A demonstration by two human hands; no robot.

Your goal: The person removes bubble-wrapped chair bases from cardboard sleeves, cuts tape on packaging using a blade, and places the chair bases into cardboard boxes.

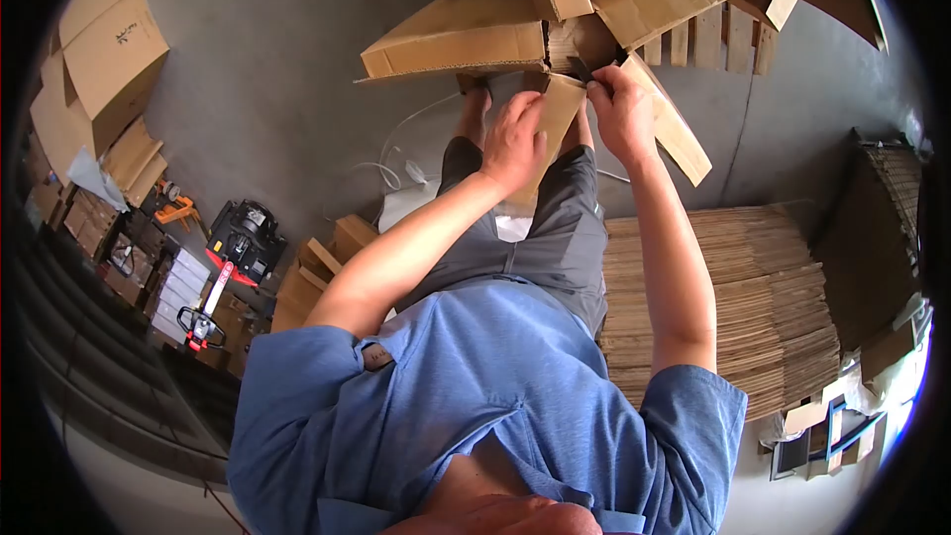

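An opened cardboard box [582,38] stands in front of me with its flaps spread out. My left hand [515,144] is at the edge of the near flap [557,124], fingers bent against it and thumb across its face. The fingertips' far side is hidden. Beside the box's near right corner, my right hand [622,114] is closed around a dark, thin knife [579,67], whose blade points toward the box opening. Most of its handle is covered by the fingers. A wide left flap [456,35] and a narrow right flap [669,124] stick outward.
Wooden pallet slats [708,40] show behind the box. A stack of flat cardboard [718,307] lies at my right. On the left are a black and red pallet truck [246,238], cartons [114,50] and an orange tool [176,208]. A white cord [386,163] lies on the floor.
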